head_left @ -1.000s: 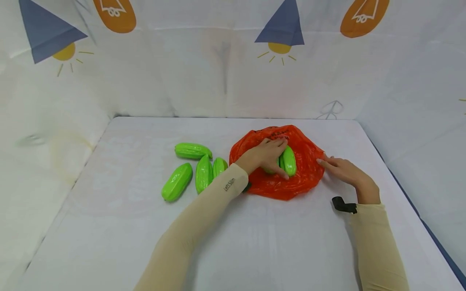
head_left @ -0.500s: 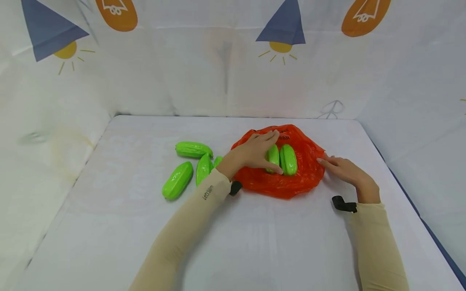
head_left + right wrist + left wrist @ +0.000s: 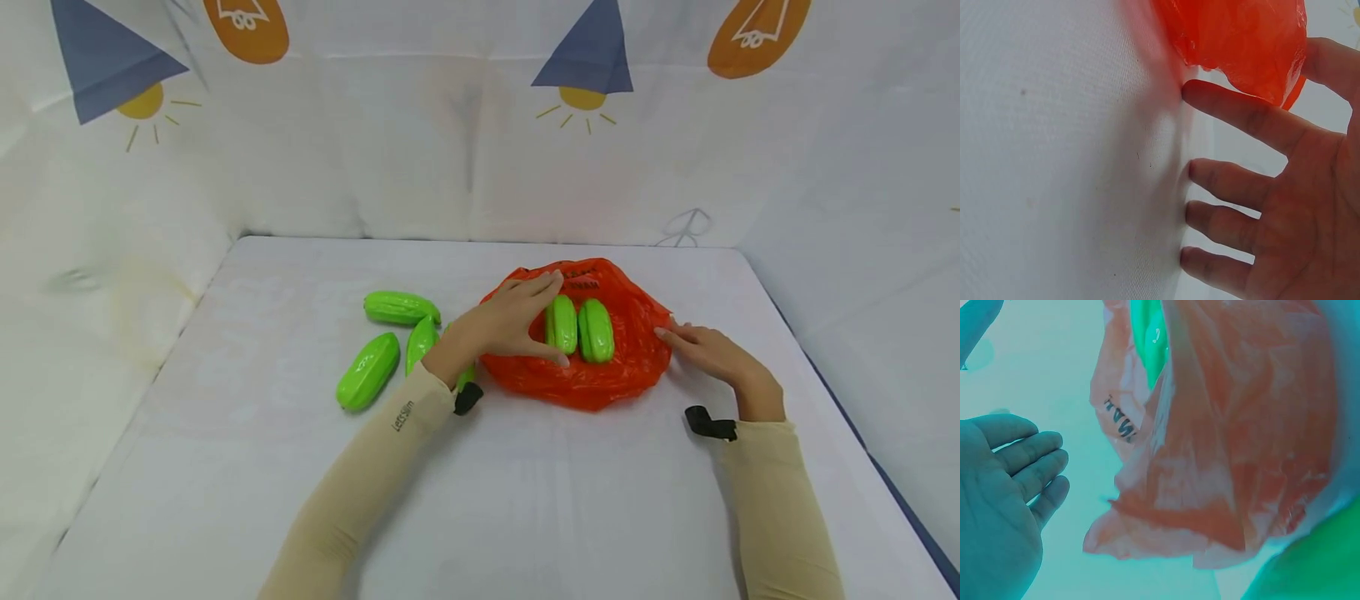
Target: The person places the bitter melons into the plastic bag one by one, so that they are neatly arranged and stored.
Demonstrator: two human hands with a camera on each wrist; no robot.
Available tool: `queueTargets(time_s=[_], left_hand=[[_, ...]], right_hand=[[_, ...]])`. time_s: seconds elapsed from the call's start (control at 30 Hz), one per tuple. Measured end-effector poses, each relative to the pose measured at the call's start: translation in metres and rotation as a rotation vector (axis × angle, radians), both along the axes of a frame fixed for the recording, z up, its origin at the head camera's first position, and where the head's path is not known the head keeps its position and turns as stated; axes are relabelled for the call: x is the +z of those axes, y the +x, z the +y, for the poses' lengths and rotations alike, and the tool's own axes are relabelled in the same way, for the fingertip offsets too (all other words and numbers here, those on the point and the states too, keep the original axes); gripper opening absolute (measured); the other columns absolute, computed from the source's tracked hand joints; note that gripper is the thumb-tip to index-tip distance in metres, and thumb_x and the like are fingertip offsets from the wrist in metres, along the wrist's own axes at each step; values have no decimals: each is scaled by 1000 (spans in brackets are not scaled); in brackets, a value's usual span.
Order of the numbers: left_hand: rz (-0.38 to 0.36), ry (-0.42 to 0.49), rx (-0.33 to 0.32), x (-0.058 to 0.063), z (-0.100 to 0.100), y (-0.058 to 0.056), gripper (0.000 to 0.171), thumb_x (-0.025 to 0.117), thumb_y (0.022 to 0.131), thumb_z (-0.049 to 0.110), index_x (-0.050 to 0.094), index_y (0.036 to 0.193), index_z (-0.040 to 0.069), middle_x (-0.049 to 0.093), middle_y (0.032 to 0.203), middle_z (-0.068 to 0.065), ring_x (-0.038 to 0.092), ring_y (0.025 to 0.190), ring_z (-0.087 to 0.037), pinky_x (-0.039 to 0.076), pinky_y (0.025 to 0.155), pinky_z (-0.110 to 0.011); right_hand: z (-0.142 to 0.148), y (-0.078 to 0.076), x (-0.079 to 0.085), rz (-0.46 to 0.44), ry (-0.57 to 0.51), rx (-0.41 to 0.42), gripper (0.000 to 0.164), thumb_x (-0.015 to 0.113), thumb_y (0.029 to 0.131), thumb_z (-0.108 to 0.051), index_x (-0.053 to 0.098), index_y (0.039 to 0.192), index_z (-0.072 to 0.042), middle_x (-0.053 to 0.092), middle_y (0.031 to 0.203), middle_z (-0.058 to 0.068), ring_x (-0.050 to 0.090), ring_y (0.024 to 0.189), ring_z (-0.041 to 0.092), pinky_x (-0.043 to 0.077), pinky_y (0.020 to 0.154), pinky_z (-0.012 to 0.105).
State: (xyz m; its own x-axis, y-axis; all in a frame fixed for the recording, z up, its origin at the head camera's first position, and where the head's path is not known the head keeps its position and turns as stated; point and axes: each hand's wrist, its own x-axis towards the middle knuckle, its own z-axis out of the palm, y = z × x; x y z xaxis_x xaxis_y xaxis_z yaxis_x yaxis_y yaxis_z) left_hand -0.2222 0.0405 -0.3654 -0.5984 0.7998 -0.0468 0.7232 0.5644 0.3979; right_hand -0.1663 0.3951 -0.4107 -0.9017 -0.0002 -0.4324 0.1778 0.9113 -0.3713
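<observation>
A red plastic bag lies spread on the table, its mouth facing up. Two glossy green ridged gourds sit side by side in it. My left hand hovers over the bag's left part, fingers straight and thumb spread, holding nothing; the left wrist view shows its palm apart from the bag. At the bag's right edge, my right hand pinches the plastic between thumb and index finger, its other fingers extended toward the table.
Several more green gourds lie left of the bag, some partly hidden behind my left wrist. Black camera mounts stick out from both wrists. A white cloth wall with printed lamps stands behind the white table.
My left hand has drawn back leftward from the gourds in the bag, so both now show more fully. The right hand keeps its pinch on the bag's edge.
</observation>
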Motion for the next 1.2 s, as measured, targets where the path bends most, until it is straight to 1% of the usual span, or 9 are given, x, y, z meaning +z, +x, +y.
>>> queueTargets(time_s=[0.1, 0.23, 0.4, 0.5, 0.67, 0.77, 0.93, 1.07, 1.2], left_hand=[[3, 9, 16, 0, -8, 3, 119, 65, 76, 73, 6, 158, 11, 6, 166, -1, 8, 153, -17, 9, 125, -41], [12, 30, 31, 0, -20, 3, 118, 65, 76, 73, 6, 158, 11, 6, 166, -1, 9, 153, -17, 13, 124, -40], [21, 38, 47, -1, -35, 3, 117, 65, 77, 72, 8, 158, 9, 8, 166, -4, 10, 153, -19, 16, 123, -39], [11, 37, 67, -3, -45, 5, 118, 66, 77, 71, 8, 158, 9, 8, 166, -5, 11, 153, -19, 16, 122, -39], [-18, 45, 112, -6, -64, 7, 119, 68, 75, 71, 6, 159, 13, 8, 166, -3, 12, 153, -21, 19, 122, -43], [-14, 50, 123, -8, -75, 8, 118, 69, 76, 69, 7, 159, 13, 9, 166, -4, 13, 152, -22, 20, 122, -44], [-1, 61, 124, -14, -87, 6, 116, 71, 77, 65, 9, 158, 10, 11, 165, -7, 13, 153, -22, 18, 122, -44], [-21, 80, 129, -17, -91, 5, 116, 71, 77, 65, 8, 158, 10, 11, 165, -7, 13, 152, -23, 18, 122, -45], [-44, 82, 161, -18, -100, -1, 116, 70, 78, 66, 6, 159, 14, 9, 166, -4, 12, 153, -24, 18, 122, -47]], right_hand=[[0, 0, -1, 5, -2, 3, 90, 29, 97, -67, 26, 151, 6, 26, 150, 38, 25, 136, 56, 27, 105, 73], [1, 1, -1, 9, 2, 3, 91, 28, 97, -67, 26, 150, 7, 28, 150, 38, 27, 136, 56, 28, 105, 73], [0, 1, 1, -6, 0, -7, 93, 28, 96, -68, 25, 151, 6, 26, 150, 38, 25, 136, 57, 28, 104, 74], [0, 2, 2, -11, -1, -8, 93, 28, 96, -69, 24, 151, 6, 25, 150, 38, 25, 136, 57, 28, 103, 74], [0, 1, 2, -7, -5, 0, 92, 28, 96, -68, 24, 151, 6, 25, 151, 38, 25, 136, 57, 28, 104, 74], [-1, 1, 1, -6, -4, 1, 92, 28, 97, -68, 24, 151, 6, 25, 150, 38, 25, 136, 57, 28, 104, 74], [-2, 1, 3, -6, -9, -1, 91, 28, 97, -67, 25, 150, 7, 27, 150, 38, 27, 135, 56, 29, 103, 74], [-2, 0, 3, -12, -11, -10, 92, 28, 97, -67, 25, 150, 7, 27, 150, 38, 26, 135, 57, 29, 103, 74], [-2, 0, 2, -26, -6, -14, 93, 27, 96, -69, 25, 150, 7, 26, 150, 38, 25, 136, 57, 29, 103, 74]])
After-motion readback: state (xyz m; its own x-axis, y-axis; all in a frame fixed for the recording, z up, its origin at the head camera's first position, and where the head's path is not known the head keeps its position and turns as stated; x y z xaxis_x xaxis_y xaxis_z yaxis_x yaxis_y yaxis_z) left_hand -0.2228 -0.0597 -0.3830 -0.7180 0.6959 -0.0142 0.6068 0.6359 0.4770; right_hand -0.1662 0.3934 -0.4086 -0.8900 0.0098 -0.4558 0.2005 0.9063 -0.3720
